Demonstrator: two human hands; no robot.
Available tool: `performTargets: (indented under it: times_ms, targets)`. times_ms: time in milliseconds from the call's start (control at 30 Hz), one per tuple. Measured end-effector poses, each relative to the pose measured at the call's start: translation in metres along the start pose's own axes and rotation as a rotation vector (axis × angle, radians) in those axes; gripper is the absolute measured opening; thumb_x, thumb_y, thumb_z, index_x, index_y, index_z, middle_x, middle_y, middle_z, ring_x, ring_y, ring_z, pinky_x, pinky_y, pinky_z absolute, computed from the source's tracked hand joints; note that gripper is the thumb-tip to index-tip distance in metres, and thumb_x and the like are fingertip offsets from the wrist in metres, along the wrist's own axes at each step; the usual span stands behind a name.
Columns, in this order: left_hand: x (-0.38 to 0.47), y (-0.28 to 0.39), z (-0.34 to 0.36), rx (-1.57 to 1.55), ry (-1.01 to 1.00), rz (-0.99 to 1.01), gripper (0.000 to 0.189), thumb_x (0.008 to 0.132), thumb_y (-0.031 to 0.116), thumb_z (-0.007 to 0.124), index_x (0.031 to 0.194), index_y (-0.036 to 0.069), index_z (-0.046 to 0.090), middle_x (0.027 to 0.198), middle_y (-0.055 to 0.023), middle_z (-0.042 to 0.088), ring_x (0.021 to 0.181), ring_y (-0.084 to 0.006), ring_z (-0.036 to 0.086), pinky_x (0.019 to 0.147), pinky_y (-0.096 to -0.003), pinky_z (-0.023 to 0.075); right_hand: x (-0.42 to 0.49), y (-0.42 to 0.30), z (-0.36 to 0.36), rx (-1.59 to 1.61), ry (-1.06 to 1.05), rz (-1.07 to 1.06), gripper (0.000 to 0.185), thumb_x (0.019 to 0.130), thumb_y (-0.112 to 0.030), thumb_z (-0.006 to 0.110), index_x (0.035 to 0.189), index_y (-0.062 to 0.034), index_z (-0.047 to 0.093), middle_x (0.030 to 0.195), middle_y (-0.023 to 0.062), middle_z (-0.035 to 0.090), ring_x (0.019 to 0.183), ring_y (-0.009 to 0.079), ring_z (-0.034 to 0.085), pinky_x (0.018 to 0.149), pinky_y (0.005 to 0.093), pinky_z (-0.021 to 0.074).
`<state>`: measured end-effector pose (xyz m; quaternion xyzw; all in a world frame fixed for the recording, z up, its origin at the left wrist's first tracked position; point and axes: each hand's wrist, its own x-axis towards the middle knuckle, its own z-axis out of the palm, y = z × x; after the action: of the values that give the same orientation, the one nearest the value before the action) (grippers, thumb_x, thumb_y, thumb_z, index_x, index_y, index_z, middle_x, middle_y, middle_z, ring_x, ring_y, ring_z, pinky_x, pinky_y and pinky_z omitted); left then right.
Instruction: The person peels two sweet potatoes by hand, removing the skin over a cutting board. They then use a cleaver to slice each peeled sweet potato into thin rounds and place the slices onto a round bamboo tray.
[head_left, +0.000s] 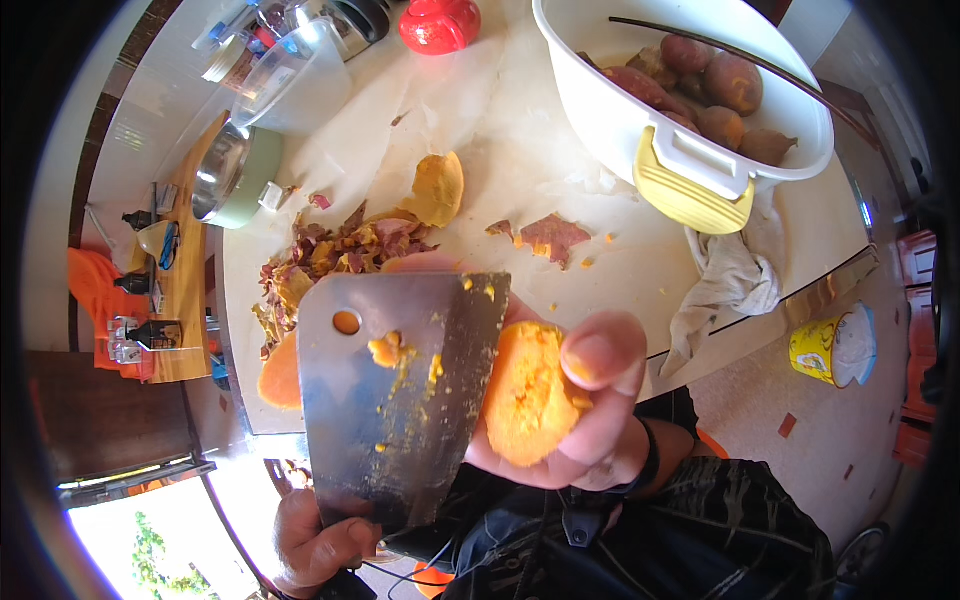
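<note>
My left hand (322, 544) is closed at the lower end of a wide metal cleaver (405, 390); its blade bears orange bits and has a hole in one corner. In my right hand (611, 431) lies a piece of orange-fleshed sweet potato (529, 397), my thumb against its upper right side. The blade's right edge is beside the piece; whether they touch is unclear. The blade hides part of my right hand. Purple and yellow peelings (345, 247) are heaped behind the blade. A rounded orange thing (279, 375), perhaps peeled sweet potato, shows at its left.
A white tub (592, 127) with a yellow handle grip holds several unpeeled sweet potatoes (731, 82), and a dark stick lies across it. A cloth (724, 277) hangs over the table edge. Loose peel (553, 236), a green pot (259, 176), a clear plastic container (307, 82) and a red pot (439, 26) stand beyond.
</note>
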<state>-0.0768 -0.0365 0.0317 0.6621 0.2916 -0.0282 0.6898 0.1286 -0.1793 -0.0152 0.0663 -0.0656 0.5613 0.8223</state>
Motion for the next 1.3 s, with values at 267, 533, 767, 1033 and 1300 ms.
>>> performTargets:
  times_ms: [267,533,767,1033,1300]
  targets:
    - [-0.02,0.007,0.016,-0.086,0.09,-0.093,0.029,0.076,0.007,0.06,0.103,-0.005,0.059,0.093,-0.0117,0.062,0.083,-0.0198,0.056,0.074,-0.0304,0.041,-0.02,0.013,0.03,-0.064,-0.033,-0.007,0.095,0.062,-0.036,0.067,0.138,0.0023,0.025,0.137,0.0263,0.027,0.118,0.037,0.041,0.096,0.0462,0.0351]
    - [0.0,-0.005,0.03,-0.247,0.129,0.099,0.029,0.074,0.013,0.058,0.093,-0.01,0.053,0.061,-0.0143,0.057,0.043,-0.0172,0.05,0.041,-0.0252,0.0407,-0.005,-0.002,0.008,0.024,-0.007,0.05,0.089,0.063,-0.023,0.064,0.138,0.0005,0.023,0.13,0.0199,0.041,0.117,0.0299,0.045,0.098,0.0414,0.0377]
    - [0.004,-0.007,0.012,-0.237,0.079,-0.111,0.024,0.076,0.007,0.061,0.094,-0.007,0.057,0.068,-0.0161,0.059,0.052,-0.0183,0.053,0.05,-0.0291,0.0436,0.003,0.01,-0.021,0.112,-0.068,-0.068,0.06,0.073,-0.016,0.053,0.128,0.0021,0.039,0.123,0.0178,0.05,0.11,0.0262,0.052,0.098,0.0388,0.0379]
    - [0.01,-0.01,0.012,-0.421,-0.109,-0.103,0.021,0.086,0.004,0.053,0.104,-0.006,0.054,0.075,-0.0147,0.059,0.068,-0.0179,0.055,0.063,-0.0295,0.0432,0.005,0.012,-0.022,0.14,0.028,-0.061,0.059,0.074,-0.019,0.051,0.128,-0.0003,0.039,0.117,0.0185,0.054,0.107,0.0265,0.053,0.094,0.0392,0.0412]
    - [0.018,-0.01,0.014,-0.365,-0.17,-0.125,0.018,0.089,0.008,0.05,0.099,-0.006,0.054,0.071,-0.0112,0.057,0.064,-0.0163,0.053,0.062,-0.0272,0.0413,0.007,0.013,-0.019,0.094,0.101,-0.067,0.06,0.073,-0.021,0.049,0.128,-0.0008,0.039,0.118,0.0178,0.053,0.106,0.0285,0.054,0.093,0.0429,0.042]
